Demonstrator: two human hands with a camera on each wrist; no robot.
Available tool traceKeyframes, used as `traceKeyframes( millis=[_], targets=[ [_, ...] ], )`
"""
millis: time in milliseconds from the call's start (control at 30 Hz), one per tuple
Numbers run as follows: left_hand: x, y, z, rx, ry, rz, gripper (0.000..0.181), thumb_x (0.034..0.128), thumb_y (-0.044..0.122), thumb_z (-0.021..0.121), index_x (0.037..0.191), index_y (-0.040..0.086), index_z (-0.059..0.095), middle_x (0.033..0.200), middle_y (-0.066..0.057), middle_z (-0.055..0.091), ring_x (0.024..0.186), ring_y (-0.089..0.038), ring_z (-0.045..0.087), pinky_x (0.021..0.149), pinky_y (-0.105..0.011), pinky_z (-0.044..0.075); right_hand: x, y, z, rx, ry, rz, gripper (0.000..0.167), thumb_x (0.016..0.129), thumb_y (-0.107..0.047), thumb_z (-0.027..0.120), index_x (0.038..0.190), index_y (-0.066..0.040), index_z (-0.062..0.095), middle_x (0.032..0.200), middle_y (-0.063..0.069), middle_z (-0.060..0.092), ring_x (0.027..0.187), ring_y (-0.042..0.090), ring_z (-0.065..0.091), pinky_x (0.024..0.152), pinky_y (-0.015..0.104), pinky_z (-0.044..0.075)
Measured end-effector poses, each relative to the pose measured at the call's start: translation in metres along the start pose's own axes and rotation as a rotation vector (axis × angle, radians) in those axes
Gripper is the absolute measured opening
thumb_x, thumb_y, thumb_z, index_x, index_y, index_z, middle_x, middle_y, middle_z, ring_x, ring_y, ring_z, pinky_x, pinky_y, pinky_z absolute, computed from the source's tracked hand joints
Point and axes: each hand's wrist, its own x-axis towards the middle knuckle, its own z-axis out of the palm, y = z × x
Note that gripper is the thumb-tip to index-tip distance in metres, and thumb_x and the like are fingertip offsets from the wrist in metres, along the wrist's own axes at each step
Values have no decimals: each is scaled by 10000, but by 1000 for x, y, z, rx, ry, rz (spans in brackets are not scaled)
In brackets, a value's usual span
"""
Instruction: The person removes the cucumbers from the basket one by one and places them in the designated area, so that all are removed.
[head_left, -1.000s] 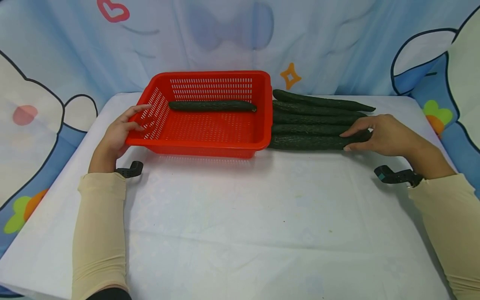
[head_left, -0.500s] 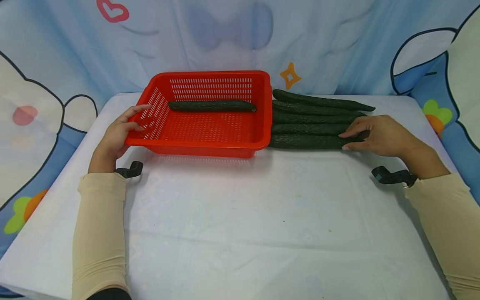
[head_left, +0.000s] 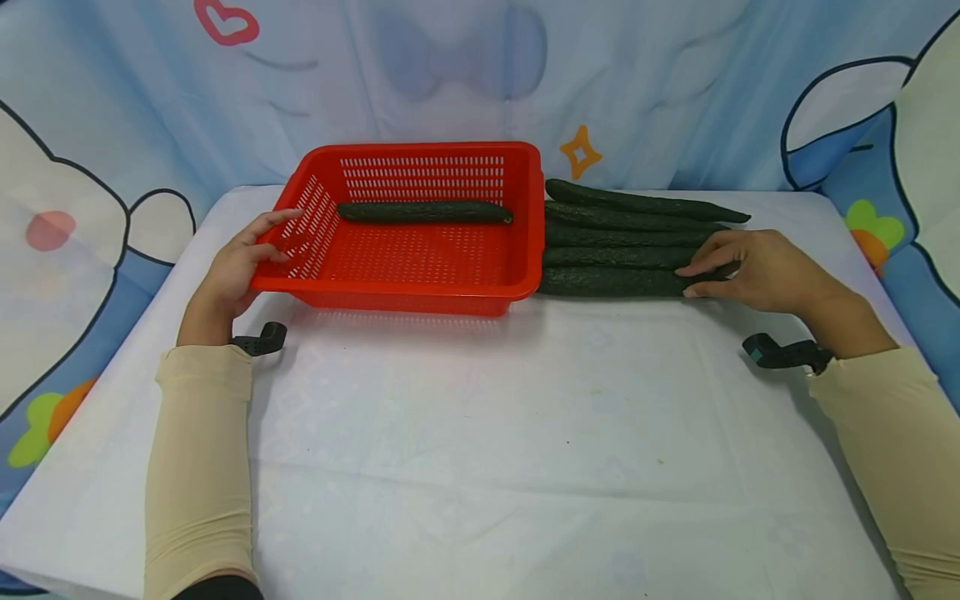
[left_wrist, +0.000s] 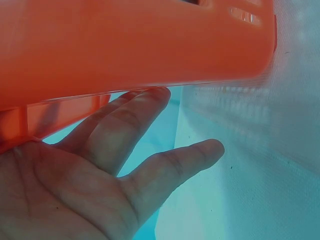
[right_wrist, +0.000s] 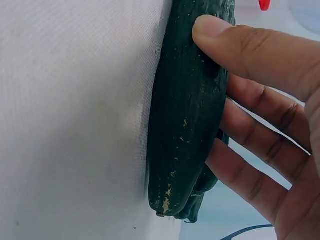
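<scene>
A red plastic basket [head_left: 405, 292] with slotted walls stands at the back of the table, one dark green cucumber [head_left: 424, 212] lying inside. My left hand [head_left: 234, 265] grips its left rim; in the left wrist view some fingers [left_wrist: 172, 165] extend below the rim, loosely spread. Right of the basket, several long cucumbers [head_left: 637, 238] lie side by side. My right hand [head_left: 757, 268] pinches the right end of the nearest cucumber [head_left: 615, 282]. In the right wrist view the thumb [right_wrist: 215, 30] presses one side of that cucumber, with fingers on the other.
A white cloth [head_left: 465, 450] covers the table and reaches to the front. Behind hangs a blue printed curtain [head_left: 660, 83], close to the table's back edge. The row's left ends lie against or just behind the basket's right wall.
My right hand has shifted slightly left, and the front cucumber has moved a little closer to the row. The left hand and the basket have not moved.
</scene>
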Motion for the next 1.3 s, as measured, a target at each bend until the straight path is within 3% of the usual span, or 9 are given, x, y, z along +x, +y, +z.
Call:
traceKeyframes(
  millis=[667, 867, 1100, 1300],
  targets=[
    [1, -1, -1, -20, 2, -3, 531, 996, 91, 426, 1450, 364, 459, 1609, -37, 192, 1328, -231, 338, 799, -198, 572, 1, -2, -4, 30, -10, 3, 294, 715, -155, 873, 993, -215, 798, 973, -17, 685, 824, -3, 562, 663, 206, 508],
    [1, -1, -1, -12, 4, -17, 531, 1000, 110, 431, 1452, 387, 450, 1613, -32, 187, 1335, -236, 333, 802, -195, 570, 1, -6, -7, 29, 0, 11, 285, 735, -187, 865, 1009, -219, 793, 969, -22, 695, 817, 32, 597, 656, 208, 523],
    [1, 0, -1, -10, 1, -13, 530, 998, 110, 446, 1450, 387, 453, 1613, -35, 190, 1337, -239, 335, 802, -200, 572, 0, -17, -10, 21, 62, -39, 242, 779, -152, 827, 1006, -225, 788, 908, -79, 668, 749, -50, 563, 604, 164, 480],
    [0, 1, 0, -3, 2, -11, 527, 1001, 112, 435, 1453, 384, 448, 1610, -39, 193, 1333, -240, 340, 801, -197, 571, 2, -32, -14, 6, 125, -103, 215, 789, -115, 810, 991, -184, 784, 887, -74, 674, 675, -46, 544, 563, 128, 425]
  ],
)
